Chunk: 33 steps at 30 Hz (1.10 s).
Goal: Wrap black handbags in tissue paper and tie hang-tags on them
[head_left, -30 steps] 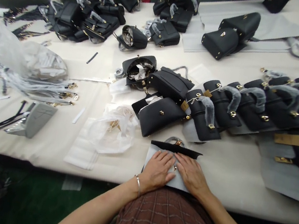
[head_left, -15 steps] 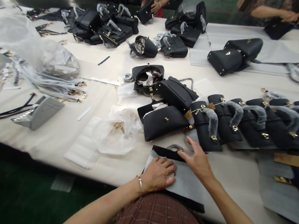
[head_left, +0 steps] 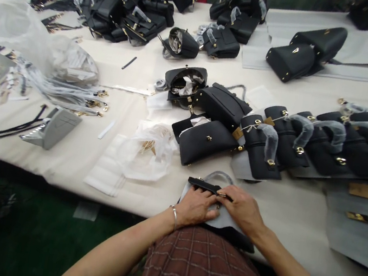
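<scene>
Black handbag (head_left: 209, 187) at near counter (head_left: 284, 211) edge, mostly hidden under grey wrap sheet (head_left: 223, 217) and both hands; only its top strip, gold clasp and wrapped handle loop show. Left hand (head_left: 195, 207) flat on sheet, fingers spread, bracelet on wrist. Right hand (head_left: 242, 209) fingers pressed together at the clasp; actual pinch hard to make out. Bag's lower edge cut off by plaid skirt (head_left: 203, 273). Half a second ago right hand was reaching out past the bag; now it is back on it. Row of black bags (head_left: 310, 140) just beyond, far ones blurred.
</scene>
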### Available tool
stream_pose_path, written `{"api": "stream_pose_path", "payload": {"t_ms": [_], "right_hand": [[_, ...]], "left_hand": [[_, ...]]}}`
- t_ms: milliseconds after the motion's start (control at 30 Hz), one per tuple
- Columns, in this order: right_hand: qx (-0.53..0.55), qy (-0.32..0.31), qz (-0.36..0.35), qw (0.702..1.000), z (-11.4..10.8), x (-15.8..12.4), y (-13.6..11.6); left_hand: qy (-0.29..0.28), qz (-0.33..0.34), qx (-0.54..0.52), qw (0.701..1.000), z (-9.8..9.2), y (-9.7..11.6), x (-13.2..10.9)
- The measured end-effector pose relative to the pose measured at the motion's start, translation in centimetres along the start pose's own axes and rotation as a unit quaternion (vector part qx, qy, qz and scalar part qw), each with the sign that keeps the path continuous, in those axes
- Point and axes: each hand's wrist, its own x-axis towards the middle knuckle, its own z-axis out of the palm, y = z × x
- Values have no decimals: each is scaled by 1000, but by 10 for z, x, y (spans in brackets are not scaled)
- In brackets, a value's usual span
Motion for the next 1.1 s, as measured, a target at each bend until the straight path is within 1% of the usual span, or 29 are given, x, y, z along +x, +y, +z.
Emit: {"api": "stream_pose_path", "payload": {"t_ms": [67,100,133,200,267,333,367,433,533,600,633,700,800,867,967,1033,1100], "right_hand": [[5,-77,25,997,-13,20,5],[2,-104,34,994,-19,31,6],[-6,-119,39,992,-24,42,6],[-22,-120,41,992,-28,56,3],[-32,-112,37,992,-25,57,-3],[-36,-101,36,994,-17,44,-7],[-24,-84,42,995,-12,34,-8],[31,-25,68,997,-1,8,-8],[126,84,117,982,15,-26,-6],[142,122,117,975,26,-40,-5],[141,133,105,975,30,-45,-5],[127,147,67,979,36,-50,-5],[100,156,10,983,38,-53,-2],[88,153,-8,984,38,-56,2],[80,153,-13,985,38,-59,6],[75,149,-23,986,38,-60,7],[67,144,-42,986,37,-60,8]], "left_hand": [[-2,23,3,1000,-2,-1,0],[-3,31,4,1000,-2,-1,1],[-4,36,2,999,-2,-2,2],[-2,37,-5,999,-1,-3,3],[4,34,-11,999,1,-3,4],[11,24,-15,1000,3,-2,4],[13,14,-19,1000,4,-2,4],[13,-15,-37,999,5,-1,3],[20,-56,-71,996,6,0,1],[37,-56,-87,994,6,0,-3],[45,-49,-89,994,5,0,-5],[56,-27,-77,995,3,-2,-12],[73,13,-41,996,1,-4,-21],[81,62,-28,994,0,-6,-24],[66,145,-33,987,0,-7,-22],[54,161,-43,985,1,-8,-19],[47,147,-47,987,3,-8,-17]]}}
